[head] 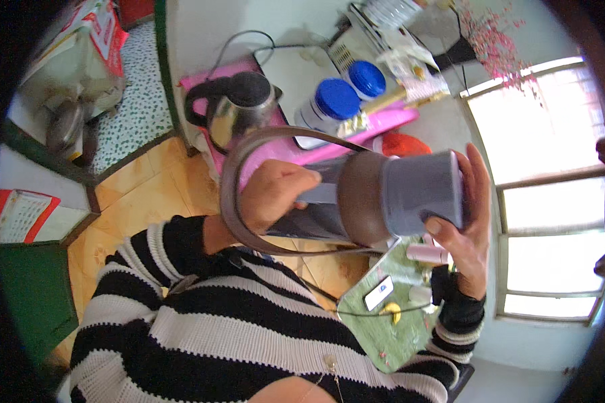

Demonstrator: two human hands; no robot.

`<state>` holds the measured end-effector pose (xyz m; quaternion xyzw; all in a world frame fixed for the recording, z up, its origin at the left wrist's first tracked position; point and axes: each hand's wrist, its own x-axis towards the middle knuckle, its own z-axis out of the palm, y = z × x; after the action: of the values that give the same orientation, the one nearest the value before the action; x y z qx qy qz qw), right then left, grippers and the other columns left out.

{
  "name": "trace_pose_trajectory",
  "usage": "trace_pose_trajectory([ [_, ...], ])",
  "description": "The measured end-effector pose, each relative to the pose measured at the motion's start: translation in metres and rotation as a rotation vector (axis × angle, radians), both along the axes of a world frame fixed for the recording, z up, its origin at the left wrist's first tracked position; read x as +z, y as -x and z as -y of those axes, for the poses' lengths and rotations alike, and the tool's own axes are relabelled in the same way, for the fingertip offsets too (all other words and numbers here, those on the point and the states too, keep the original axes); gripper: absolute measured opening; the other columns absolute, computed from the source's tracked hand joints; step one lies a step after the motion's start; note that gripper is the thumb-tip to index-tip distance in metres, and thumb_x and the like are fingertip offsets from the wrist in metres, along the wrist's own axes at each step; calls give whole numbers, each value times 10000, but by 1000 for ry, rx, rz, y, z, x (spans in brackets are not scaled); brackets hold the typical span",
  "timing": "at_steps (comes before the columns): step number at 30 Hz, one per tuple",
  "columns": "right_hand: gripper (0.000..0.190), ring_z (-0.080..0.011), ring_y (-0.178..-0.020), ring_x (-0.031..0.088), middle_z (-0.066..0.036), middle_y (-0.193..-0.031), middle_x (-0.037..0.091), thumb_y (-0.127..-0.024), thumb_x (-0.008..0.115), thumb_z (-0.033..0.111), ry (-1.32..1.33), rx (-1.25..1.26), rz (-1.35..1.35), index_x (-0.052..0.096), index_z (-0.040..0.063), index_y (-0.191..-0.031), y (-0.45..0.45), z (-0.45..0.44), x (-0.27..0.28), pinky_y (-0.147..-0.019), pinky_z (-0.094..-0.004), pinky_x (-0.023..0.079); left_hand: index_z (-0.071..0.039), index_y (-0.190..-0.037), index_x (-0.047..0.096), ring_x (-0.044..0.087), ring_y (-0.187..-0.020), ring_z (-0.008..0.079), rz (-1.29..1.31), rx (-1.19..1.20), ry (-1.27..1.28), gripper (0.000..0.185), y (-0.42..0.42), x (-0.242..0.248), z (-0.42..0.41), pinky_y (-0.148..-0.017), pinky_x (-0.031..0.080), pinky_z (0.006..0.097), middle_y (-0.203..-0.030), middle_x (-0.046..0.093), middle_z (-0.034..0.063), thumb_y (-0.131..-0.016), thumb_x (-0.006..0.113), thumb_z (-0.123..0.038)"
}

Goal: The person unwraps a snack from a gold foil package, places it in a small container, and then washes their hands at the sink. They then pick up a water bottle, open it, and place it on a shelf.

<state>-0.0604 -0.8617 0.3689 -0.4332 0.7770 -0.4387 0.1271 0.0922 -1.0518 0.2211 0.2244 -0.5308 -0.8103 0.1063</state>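
Observation:
A dark grey cylindrical bottle (421, 191) lies sideways before my chest, a brown band (361, 199) around its middle. From the band, a brown strap (230, 201) loops out to the left, around my left wrist. My left hand (275, 194) reaches through this loop and grips the darker glossy part of the bottle, its thumb lying along the surface. At the other end, my right hand (466, 211) holds the lighter grey end, thumb on the near side and fingers around the flat end. The left hand covers part of the bottle's left end.
Beyond the bottle, a pink table (282, 157) bears an electric kettle (242, 108) and two blue-lidded tubs (337, 98). On a green table (363, 327) lie a phone (378, 293) and a banana (393, 312); a pink cylinder (426, 253) is there too. Windows (544, 201) are at right.

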Motion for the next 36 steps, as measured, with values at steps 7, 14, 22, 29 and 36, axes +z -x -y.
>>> trace_pose_trajectory([
  [7,1176,-317,-1205,489,-208,-1339,439,-590,775,632,13,101,-269,250,42,-1461,33,22,66,-986,-409,414,-3,-866,649,575,-556,133,-268,150,381,199,31,49,20,-509,455,255,-678,605,52,-847,607,-197],
  [14,961,-287,-1244,466,-152,-1353,481,-712,655,666,-31,364,-817,351,114,-1438,138,92,172,-1024,-404,380,-39,-1034,572,533,-603,239,-565,476,1489,272,86,109,89,-533,404,339,-710,543,122,-770,531,14],
  [22,859,-310,-1269,399,-203,-1361,403,-749,742,333,-41,664,-536,302,94,-1446,65,177,229,-1049,-438,344,24,-896,574,593,-749,430,-522,898,1502,168,95,153,172,-624,451,450,-758,587,246,-730,600,31],
  [29,918,-375,-1288,359,-244,-1412,347,-721,773,340,-63,467,-546,285,67,-1449,126,257,177,-1063,-448,316,-42,-924,629,635,-731,381,-233,1131,1600,258,147,88,214,-670,485,438,-738,643,180,-687,730,-62],
  [36,872,-323,-1232,482,-208,-1342,484,-727,728,546,-19,602,-765,382,152,-1425,209,332,113,-1021,-390,397,-30,-868,606,622,-710,371,22,1144,1445,192,186,38,217,-651,462,464,-728,631,172,-698,694,-41],
])
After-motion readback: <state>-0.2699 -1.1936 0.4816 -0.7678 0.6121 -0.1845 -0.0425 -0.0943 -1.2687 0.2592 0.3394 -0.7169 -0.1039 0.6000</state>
